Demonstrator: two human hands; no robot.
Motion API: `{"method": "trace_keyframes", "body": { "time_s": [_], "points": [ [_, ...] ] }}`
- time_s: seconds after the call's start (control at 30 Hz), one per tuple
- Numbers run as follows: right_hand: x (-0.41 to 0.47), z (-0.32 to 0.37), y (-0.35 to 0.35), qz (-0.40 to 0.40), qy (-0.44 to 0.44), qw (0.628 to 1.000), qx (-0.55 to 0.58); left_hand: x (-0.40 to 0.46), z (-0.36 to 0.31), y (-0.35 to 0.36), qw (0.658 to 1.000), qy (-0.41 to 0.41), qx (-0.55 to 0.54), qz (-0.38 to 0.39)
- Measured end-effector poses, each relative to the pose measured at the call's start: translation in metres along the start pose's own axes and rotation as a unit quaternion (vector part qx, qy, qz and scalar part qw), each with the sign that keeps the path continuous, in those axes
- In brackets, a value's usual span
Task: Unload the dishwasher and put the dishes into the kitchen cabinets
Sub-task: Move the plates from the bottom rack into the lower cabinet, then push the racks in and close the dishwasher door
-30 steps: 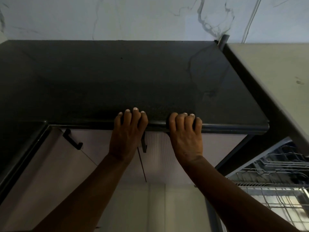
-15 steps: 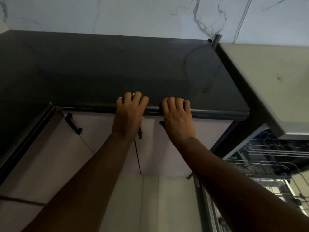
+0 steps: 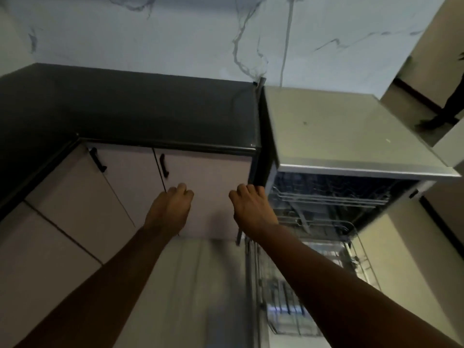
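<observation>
Both my hands hang in front of the pale lower cabinet door point(image 3: 211, 187), below the black countertop point(image 3: 125, 109). My left hand point(image 3: 170, 209) has its fingers curled under and holds nothing. My right hand point(image 3: 251, 207) is curled the same way, empty, close to the door's right edge. To the right stands the open dishwasher point(image 3: 339, 131). Its upper wire rack point(image 3: 326, 199) sits inside and the lower rack point(image 3: 301, 285) is pulled out by my right forearm. Motion blur hides what lies in the racks.
Black handles sit on the cabinet door point(image 3: 164, 165) and on the one to its left point(image 3: 98, 159). A marble-look wall point(image 3: 200, 33) backs the counter. A person's leg point(image 3: 449, 106) shows at the far right. Pale floor point(image 3: 200, 285) lies below.
Both hands have let go of the countertop's front edge and dropped in front of the cabinet door. The view has pulled back and swung right, showing more of the dishwasher.
</observation>
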State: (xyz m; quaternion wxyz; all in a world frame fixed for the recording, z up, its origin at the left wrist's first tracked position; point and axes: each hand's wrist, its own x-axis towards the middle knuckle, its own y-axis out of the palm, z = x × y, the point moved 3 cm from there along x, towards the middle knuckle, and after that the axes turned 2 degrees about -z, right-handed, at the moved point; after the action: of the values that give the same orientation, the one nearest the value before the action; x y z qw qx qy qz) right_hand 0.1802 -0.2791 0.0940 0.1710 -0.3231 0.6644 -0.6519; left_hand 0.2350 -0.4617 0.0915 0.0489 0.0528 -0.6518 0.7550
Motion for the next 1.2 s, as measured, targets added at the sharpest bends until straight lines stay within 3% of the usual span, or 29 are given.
{"method": "trace_keyframes", "body": {
  "time_s": [0.17, 0.37, 0.5, 0.67, 0.8, 1.03, 1.2],
  "points": [
    [-0.150, -0.060, -0.020, 0.051, 0.016, 0.998, 0.014, -0.059, -0.120, -0.061, 0.999, 0.012, -0.034, -0.017],
    [-0.270, -0.119, -0.031, 0.072, 0.044, 0.996, 0.032, -0.113, -0.245, -0.099, 0.998, 0.025, -0.053, -0.008],
    [-0.336, -0.139, -0.030, 0.067, 0.073, 0.993, 0.063, -0.142, -0.296, -0.103, 0.996, 0.030, -0.076, -0.043],
    [-0.420, -0.152, -0.002, 0.079, 0.083, 0.991, 0.076, -0.186, -0.347, -0.072, 0.994, 0.000, -0.107, -0.015],
    [-0.470, -0.160, 0.017, 0.139, 0.104, 0.978, 0.118, -0.224, -0.385, -0.042, 0.990, 0.015, -0.115, 0.081],
    [-0.491, -0.213, 0.079, 0.203, 0.149, 0.958, 0.141, -0.198, -0.437, 0.042, 0.977, -0.005, -0.127, 0.172],
    [-0.482, -0.264, 0.174, 0.247, 0.202, 0.936, 0.151, -0.170, -0.450, 0.141, 0.961, -0.125, -0.150, 0.196]
  ]
}}
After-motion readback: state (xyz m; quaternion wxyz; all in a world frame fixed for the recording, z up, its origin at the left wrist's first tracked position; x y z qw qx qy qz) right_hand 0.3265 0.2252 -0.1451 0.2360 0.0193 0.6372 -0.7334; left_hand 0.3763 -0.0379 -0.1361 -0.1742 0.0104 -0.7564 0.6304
